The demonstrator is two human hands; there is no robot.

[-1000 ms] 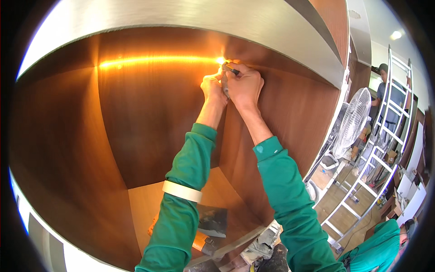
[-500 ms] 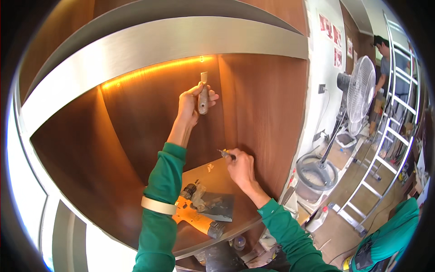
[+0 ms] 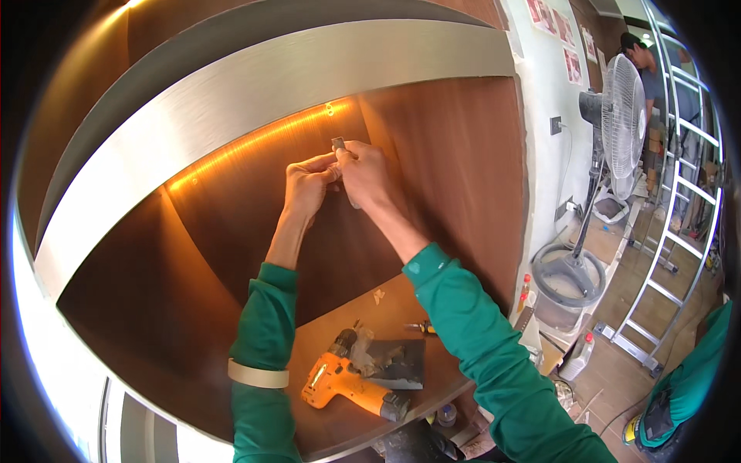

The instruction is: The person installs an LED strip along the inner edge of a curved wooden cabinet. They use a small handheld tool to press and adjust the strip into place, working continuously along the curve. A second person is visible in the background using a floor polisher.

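In front of the brown wood back panel (image 3: 309, 255), both my hands meet just below the lit strip. My right hand (image 3: 364, 174) is closed around a putty knife; its short blade (image 3: 338, 143) sticks up past the thumb, and most of the handle is hidden. My left hand (image 3: 306, 187) is closed, fingertips pinched against the blade side next to my right thumb; whatever they pinch is hidden. On the shelf below lie an orange cordless drill (image 3: 340, 383), a dark flat sheet (image 3: 409, 361) and a small black-and-yellow hand tool (image 3: 421, 328).
A curved metal band (image 3: 309, 69) spans the niche above my hands. Small pale scraps (image 3: 378, 296) lie on the shelf (image 3: 347, 316). To the right stand a pedestal fan (image 3: 622, 116) and an aluminium ladder (image 3: 656, 285), with another person (image 3: 648, 73) behind it.
My right hand has left the small tool on the shelf, risen to my left hand and closed on the putty knife, which my left hand held before. The view has shifted slightly.
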